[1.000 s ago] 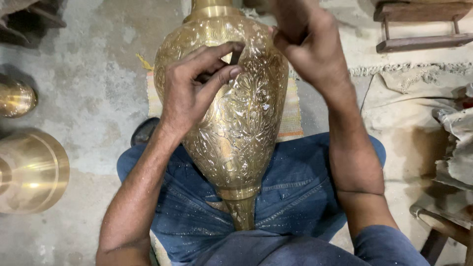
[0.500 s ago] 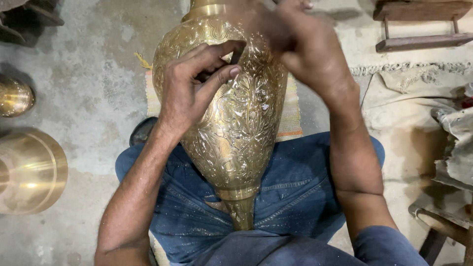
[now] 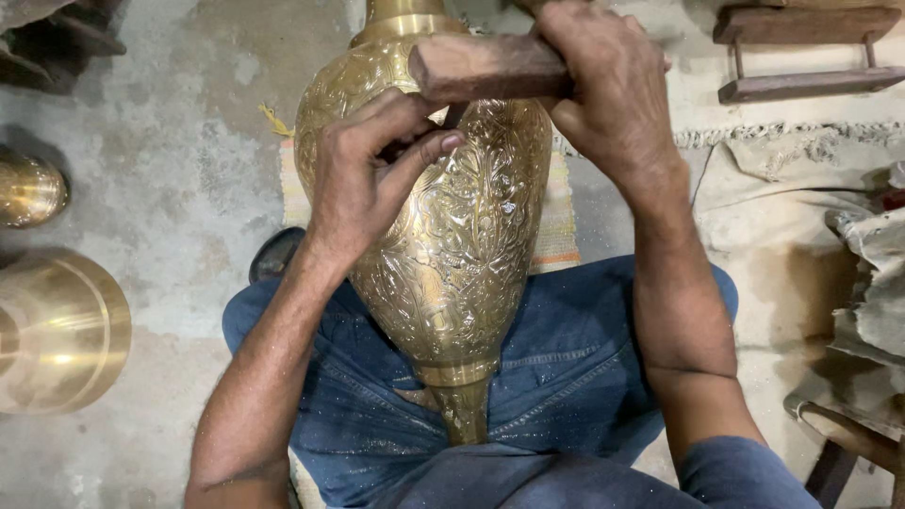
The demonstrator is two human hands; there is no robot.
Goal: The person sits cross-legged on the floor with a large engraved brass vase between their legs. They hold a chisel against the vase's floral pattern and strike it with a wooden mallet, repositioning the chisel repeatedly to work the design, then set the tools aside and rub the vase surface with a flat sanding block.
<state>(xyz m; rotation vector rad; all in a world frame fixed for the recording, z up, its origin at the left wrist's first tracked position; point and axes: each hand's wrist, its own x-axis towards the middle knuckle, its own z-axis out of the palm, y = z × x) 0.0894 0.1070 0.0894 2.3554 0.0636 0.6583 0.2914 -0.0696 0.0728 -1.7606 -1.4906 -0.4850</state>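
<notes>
A large engraved brass vase (image 3: 452, 254) lies across my lap, its narrow neck toward me and its wide body pointing away. My left hand (image 3: 363, 179) rests on the vase's upper body, fingers pinched around a small dark tool that is mostly hidden. My right hand (image 3: 613, 90) grips a brown wooden mallet (image 3: 481, 66), whose block head lies level just above my left fingers. My legs in blue jeans (image 3: 566, 377) support the vase.
Two plain brass vessels sit on the concrete floor at left: a big round one (image 3: 57, 330) and a smaller one (image 3: 28, 188). A wooden stool (image 3: 801, 57) stands at the far right; cloth and rags (image 3: 867, 273) lie at right. A striped mat (image 3: 556, 226) lies under the vase.
My right hand has swung the wooden mallet down and leftward, so its head now shows above my left fingers. The left hand and vase have stayed in place.
</notes>
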